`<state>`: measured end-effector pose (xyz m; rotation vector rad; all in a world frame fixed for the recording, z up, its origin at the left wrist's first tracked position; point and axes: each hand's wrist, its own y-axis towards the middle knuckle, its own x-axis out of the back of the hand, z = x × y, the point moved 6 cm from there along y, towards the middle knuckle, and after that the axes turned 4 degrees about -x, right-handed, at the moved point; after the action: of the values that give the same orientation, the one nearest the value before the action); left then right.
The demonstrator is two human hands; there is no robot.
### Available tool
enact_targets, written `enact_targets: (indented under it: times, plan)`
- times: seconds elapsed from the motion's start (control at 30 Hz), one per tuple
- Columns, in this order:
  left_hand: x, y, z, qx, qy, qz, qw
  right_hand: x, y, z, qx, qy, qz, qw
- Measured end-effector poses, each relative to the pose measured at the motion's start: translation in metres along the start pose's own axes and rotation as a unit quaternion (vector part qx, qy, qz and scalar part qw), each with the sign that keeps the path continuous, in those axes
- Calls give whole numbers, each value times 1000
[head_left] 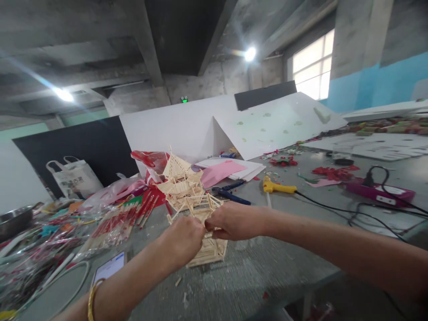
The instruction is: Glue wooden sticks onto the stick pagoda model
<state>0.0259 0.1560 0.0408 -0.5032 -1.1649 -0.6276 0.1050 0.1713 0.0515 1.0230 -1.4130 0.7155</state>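
The model [182, 187] stands on the surface [257, 278] in front of the person, its tiered roofs beyond the hands and its flat base below them. The left hand [187, 236] and right hand [232, 220] nearly meet over its near part, fingers curled in as if pinching; what lies between the fingertips is hidden, so I cannot tell whether they grasp a stick.

Such thin wood probably snaps or shifts under a hard squeeze, so a light pinch seems best, one hand steadying while the other makes small adjustments. Knuckles should keep off the slender rails close to them. The glue gun [279, 186] and pliers [232, 194] lie within easy reach past the right hand; the cord [317, 204] runs off near the right forearm, so a sideways sweep could snag it.
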Motion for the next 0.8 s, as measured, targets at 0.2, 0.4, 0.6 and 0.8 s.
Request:
enact_targets:
  times: [0.2,0.4,0.6,0.8]
  plan:
    - [0,1,-2,7,25,-4,1000,-1,0,-1,0,-2,-5,1000]
    - [-2,3,-3,22,31,37,999,-4,0,-2,-3,20,-2,1000]
    - [6,1,-7,19,33,18,999,-2,0,-1,-1,16,1,1000]
    - [6,2,-10,11,67,42,997,-3,0,-1,4,10,-4,1000]
